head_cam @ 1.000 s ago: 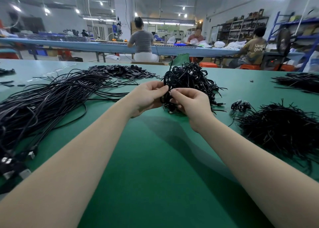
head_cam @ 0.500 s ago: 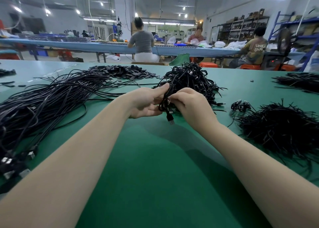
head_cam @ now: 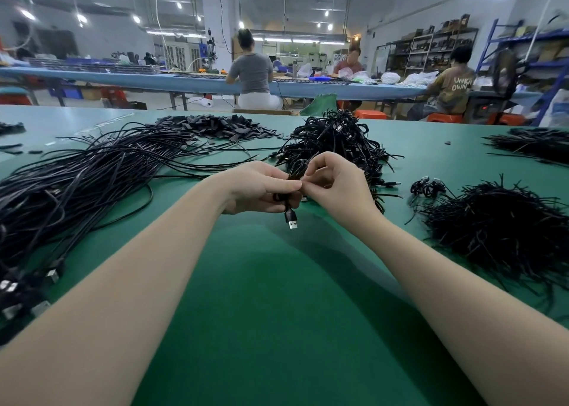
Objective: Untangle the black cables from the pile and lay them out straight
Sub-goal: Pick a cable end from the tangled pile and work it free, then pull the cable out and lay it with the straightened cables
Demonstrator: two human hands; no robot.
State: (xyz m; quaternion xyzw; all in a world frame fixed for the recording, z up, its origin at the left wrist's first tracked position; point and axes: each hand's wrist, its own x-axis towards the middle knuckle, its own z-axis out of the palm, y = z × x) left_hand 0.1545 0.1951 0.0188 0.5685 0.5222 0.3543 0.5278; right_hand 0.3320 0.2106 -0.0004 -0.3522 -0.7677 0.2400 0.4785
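Note:
A tangled pile of coiled black cables (head_cam: 335,142) sits on the green table (head_cam: 277,313) just beyond my hands. My left hand (head_cam: 261,190) grips one bundled black cable (head_cam: 295,171), whose USB plug (head_cam: 292,219) hangs below my fingers. My right hand (head_cam: 335,184) pinches the bundle's upper part, fingertips meeting those of the left hand. A long spread of straightened black cables (head_cam: 77,184) lies to the left, with plugs toward the near left edge.
A heap of short black ties (head_cam: 498,224) lies at the right, and a small coiled cable (head_cam: 428,187) lies beside it. Flat black pieces (head_cam: 215,128) lie at the back. More cables (head_cam: 535,144) lie far right. Other workers sit at a far bench.
Both hands have lifted a cable bundle off the pile toward me. Its USB plug now hangs free below my left hand, and my right hand has risen to pinch its top.

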